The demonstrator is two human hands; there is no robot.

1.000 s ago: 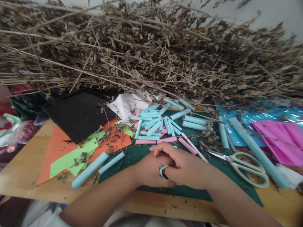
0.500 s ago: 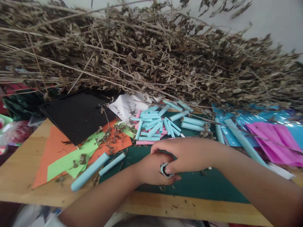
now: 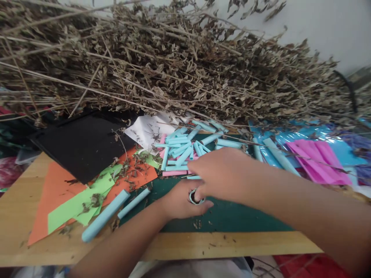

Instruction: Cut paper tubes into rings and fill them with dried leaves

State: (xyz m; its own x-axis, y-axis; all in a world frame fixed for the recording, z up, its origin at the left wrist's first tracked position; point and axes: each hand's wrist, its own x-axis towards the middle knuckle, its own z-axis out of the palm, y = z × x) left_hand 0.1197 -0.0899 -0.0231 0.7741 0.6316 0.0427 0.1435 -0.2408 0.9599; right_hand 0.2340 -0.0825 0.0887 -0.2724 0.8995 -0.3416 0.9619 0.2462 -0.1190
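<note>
A rolled light-blue paper tube (image 3: pixel 191 197) stands in my left hand (image 3: pixel 180 202), its open end facing up. Fingers are wrapped around the tube and hide most of it; the inside looks dark. Over it reaches my right hand (image 3: pixel 222 173), with a digit at the tube's mouth, partly inside it. Its forefinger is held apart from that digit, and I see nothing held in it. Both hands are above a dark green mat (image 3: pixel 246 216). Just beyond them lies a heap of short blue paper tubes (image 3: pixel 179 148) with some pink paper tubes (image 3: pixel 174 173) among them.
Dried leafy stalks (image 3: pixel 174 69) spread across the back. At left lie a black sheet (image 3: pixel 87 143), orange paper (image 3: pixel 55 189), green strips (image 3: pixel 78 199) and two longer blue tubes (image 3: pixel 106 216). Pink folded paper (image 3: pixel 319 162) rests at right. The wooden table's edge (image 3: pixel 232 247) is near me.
The view has shifted slightly. My right hand has turned and reaches further over the heap, its digit still at the tube's mouth. My left hand still grips the tube.
</note>
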